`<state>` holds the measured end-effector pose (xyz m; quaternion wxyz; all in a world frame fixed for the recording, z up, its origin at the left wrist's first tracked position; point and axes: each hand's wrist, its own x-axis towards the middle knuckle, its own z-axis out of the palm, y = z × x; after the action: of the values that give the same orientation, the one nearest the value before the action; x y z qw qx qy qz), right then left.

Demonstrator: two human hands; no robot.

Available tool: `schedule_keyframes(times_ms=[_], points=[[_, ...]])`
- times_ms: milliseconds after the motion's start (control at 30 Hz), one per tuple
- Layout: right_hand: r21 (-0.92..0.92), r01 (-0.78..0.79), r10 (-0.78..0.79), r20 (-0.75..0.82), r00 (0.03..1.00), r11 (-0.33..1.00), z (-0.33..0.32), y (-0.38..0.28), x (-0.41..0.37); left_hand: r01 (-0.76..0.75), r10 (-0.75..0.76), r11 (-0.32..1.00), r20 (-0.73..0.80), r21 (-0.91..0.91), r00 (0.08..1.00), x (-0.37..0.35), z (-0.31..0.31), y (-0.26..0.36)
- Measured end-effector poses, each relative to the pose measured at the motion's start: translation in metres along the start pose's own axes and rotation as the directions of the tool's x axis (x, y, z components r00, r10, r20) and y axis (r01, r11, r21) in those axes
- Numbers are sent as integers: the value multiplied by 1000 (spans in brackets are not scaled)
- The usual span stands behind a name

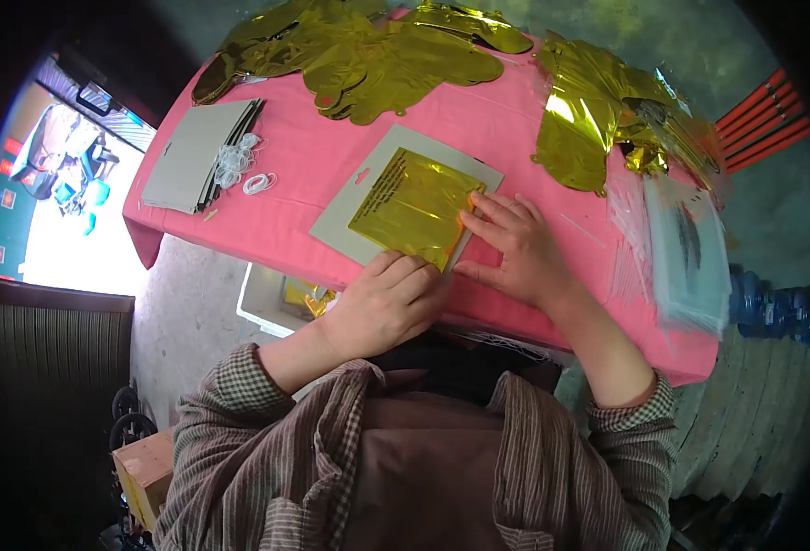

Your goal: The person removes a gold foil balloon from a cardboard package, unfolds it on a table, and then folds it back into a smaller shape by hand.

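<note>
A folded gold foil balloon [411,207] with small dark print along its left side lies flat on a grey card [336,213] that has a hang slot. My left hand [386,303] is closed, its fingers curled at the foil's lower edge and the fingertips partly hidden. On the right edge of the foil rest the fingertips of my right hand [519,248], with the fingers apart and the thumb stretched toward the card's lower corner.
On the pink tablecloth [285,234] lie gold foil balloons [396,69], more gold foil [579,138], stacked grey cards [189,156], white string coils [237,158], clear plastic bags [685,253] and thin white sticks [630,230]. A white bin [262,298] stands below the front edge.
</note>
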<state>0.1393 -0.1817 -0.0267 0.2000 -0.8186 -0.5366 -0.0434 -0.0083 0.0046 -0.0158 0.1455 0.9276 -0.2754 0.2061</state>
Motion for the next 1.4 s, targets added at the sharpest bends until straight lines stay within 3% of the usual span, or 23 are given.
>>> schedule_keyframes(times_ms=[200,400,567,900,1000,1067,1200,1267,1400], points=[[-1,-20,20,30,999,1000,-5,-2,5,31,-33,999,95,21,995,4,-2,3],[-13,-31,32,86,996,999,-5,1,14,-67,56,995,128,80,990,3,-4,-8],[-11,-14,14,68,998,1000,3,2,18,-31,30,1000,138,3,990,3,-4,-8],[-68,-9,18,139,990,998,-12,6,9,-133,132,990,-19,-37,991,15,14,-2],[-16,-7,10,189,982,1000,-10,11,3,-103,102,992,-20,-76,995,19,13,-3],[4,13,-14,198,980,1000,-6,15,2,12,56,910,151,-414,987,25,0,-14],[52,1,-11,210,978,999,-8,18,2,129,-47,872,181,-471,982,36,-9,-43],[65,-17,0,244,970,998,-12,16,3,73,-69,962,22,-264,997,41,-16,-51],[91,-43,19,253,967,995,-11,16,3,238,-215,899,105,-367,971,33,-4,-57]])
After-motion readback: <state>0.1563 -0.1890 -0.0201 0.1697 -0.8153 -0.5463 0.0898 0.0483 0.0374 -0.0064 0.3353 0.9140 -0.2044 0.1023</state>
